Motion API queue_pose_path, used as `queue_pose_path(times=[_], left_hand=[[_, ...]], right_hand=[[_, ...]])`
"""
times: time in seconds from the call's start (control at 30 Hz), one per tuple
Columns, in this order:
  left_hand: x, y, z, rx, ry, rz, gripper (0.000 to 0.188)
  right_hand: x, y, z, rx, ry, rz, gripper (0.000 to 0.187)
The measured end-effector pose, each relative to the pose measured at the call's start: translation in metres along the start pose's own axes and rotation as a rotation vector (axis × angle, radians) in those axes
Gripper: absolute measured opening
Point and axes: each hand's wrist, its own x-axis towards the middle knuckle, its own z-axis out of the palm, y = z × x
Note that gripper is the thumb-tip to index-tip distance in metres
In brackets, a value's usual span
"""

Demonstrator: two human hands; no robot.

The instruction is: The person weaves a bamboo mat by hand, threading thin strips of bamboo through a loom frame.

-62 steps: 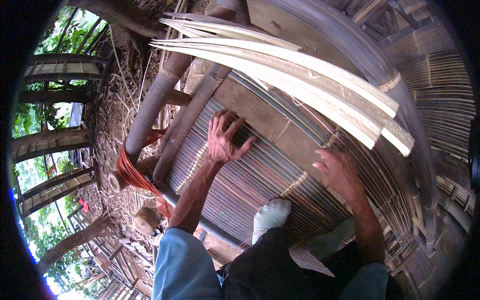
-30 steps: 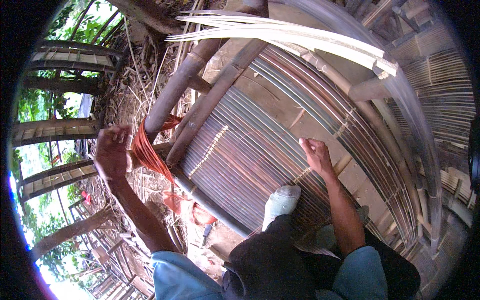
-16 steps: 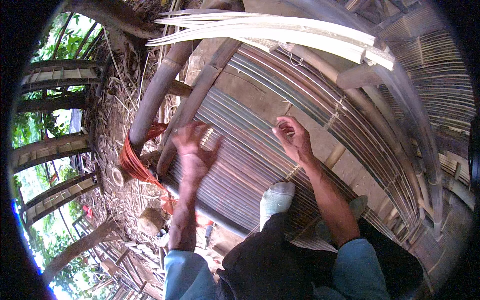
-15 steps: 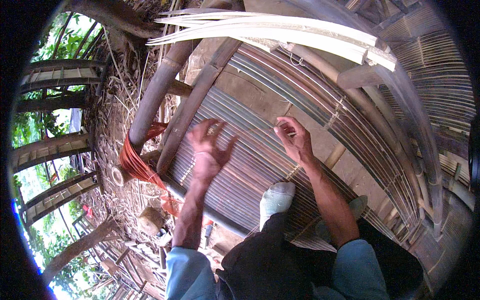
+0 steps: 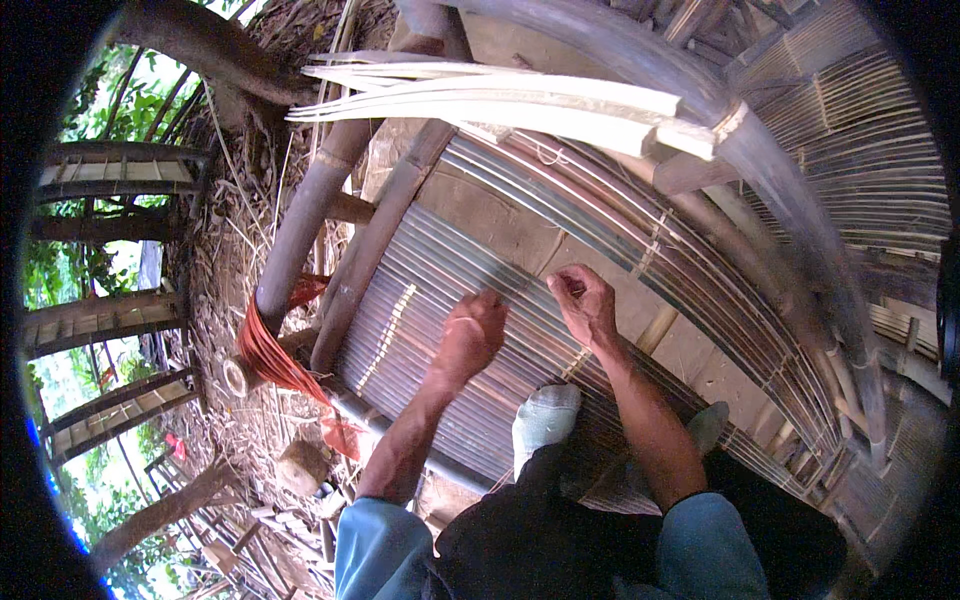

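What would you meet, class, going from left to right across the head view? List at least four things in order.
Small red thing → orange strands → left hand → right hand → far-right slats.

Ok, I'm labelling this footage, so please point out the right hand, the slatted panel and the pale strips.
Right hand (image 5: pixel 587 306), head view: middle of the hand.
Slatted panel (image 5: pixel 533 345), head view: bare slats near its middle.
Pale strips (image 5: pixel 505 106), head view: middle of the bundle.
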Motion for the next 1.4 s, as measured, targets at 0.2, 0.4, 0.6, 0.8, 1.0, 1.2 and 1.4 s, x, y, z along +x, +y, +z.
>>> queue_pose_path(times=[0.2,0.4,0.6,0.8,1.0,1.2,1.4], left_hand=[[-0.046,-0.046,-0.126,-0.938,-0.088,-0.387,0.03],[-0.059,-0.104,-0.23,-1.051,0.576,-0.139,0.012],[0.021,-0.119,-0.209,-1.013,0.363,-0.396,0.029],[0.123,-0.035,-0.001,0.079,0.177,0.104,0.023],[0.139,0.019,0.036,0.057,-0.14,-0.153,0.038],[0.129,0.011,0.002,0.063,0.01,0.047,0.029],[0.108,0.018,-0.052,-1.315,-0.488,-0.138,0.064]], right_hand=[[0.003,-0.003,-0.005,-0.016,0.031,0.05,0.021],[0.01,0.007,-0.009,0.072,0.007,0.154,0.025],[0.03,0.026,-0.007,0.037,-0.062,0.22,0.029],[0.052,0.041,0.019,0.019,-0.143,0.215,0.03],[0.052,0.051,0.011,-0.03,-0.164,0.207,0.015],[0.027,0.009,-0.017,-0.092,-0.039,0.097,0.024],[-0.002,-0.015,-0.043,0.306,-0.192,0.115,0.023]])
